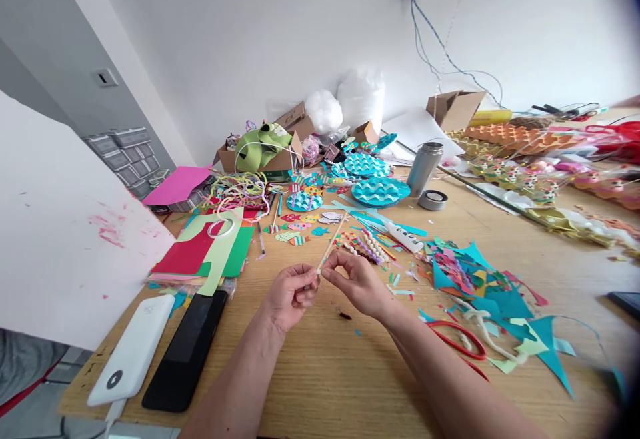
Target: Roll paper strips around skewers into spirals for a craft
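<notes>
Above the table's middle, a thin wooden stick slants up and away from my fingertips. My left hand is closed, thumb and fingers pinching its near end. Closed as well, my right hand meets it there with thumb and forefinger pressed together. Something small and pale shows where the fingertips meet; what it is I cannot make out. Just beyond the hands lie paper fish cutouts in several colours and twisted, beaded-looking strands. A white glue tube rests to their right.
Paper scraps and red scissors handles lie at right. A grey flask stands behind, by blue wavy paper discs. At left are coloured paper sheets, a black phone and a white power bank.
</notes>
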Demonstrator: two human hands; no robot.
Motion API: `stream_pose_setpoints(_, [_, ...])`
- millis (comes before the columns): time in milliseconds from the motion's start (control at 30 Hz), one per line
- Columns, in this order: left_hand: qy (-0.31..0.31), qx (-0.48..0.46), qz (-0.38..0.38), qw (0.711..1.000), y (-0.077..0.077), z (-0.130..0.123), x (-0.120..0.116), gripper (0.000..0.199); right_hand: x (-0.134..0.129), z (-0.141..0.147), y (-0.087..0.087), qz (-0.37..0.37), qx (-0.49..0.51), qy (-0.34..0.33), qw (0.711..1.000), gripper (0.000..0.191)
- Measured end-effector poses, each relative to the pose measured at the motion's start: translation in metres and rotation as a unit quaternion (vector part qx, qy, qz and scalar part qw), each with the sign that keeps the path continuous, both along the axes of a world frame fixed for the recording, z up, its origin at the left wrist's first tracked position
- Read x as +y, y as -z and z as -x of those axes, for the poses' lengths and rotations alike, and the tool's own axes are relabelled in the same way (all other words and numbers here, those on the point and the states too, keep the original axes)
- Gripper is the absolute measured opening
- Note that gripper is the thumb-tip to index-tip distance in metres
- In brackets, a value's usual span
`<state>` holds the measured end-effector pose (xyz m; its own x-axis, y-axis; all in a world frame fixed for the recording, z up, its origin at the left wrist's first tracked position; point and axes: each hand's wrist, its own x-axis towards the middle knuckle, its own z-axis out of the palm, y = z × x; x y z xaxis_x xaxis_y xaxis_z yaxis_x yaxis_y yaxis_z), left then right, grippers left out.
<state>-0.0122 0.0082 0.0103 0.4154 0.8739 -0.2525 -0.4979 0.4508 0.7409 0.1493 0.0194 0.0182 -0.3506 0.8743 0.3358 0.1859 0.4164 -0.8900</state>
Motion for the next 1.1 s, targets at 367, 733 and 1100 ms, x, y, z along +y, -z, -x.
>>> stream_pose_setpoints(367, [-0.032,0.048,-0.004,0.998,0.002,-0.006,-0.001,0.024,0.002,-0.002,-0.004,-0.001,-0.007,0.008,1.000,0.016])
stream_pose_setpoints(733, [-0.191,0.260,-0.232,0.918,0.008,-0.017,-0.006,0.025,0.007,0.002,0.005,0.040,0.004,0.058,0.998,0.023])
stream_pose_setpoints(1100, [-0.212,0.299,-0.259,0.893,0.010,-0.016,-0.006,0.024,0.007,0.007,0.009,0.158,0.118,0.037,0.980,0.035])
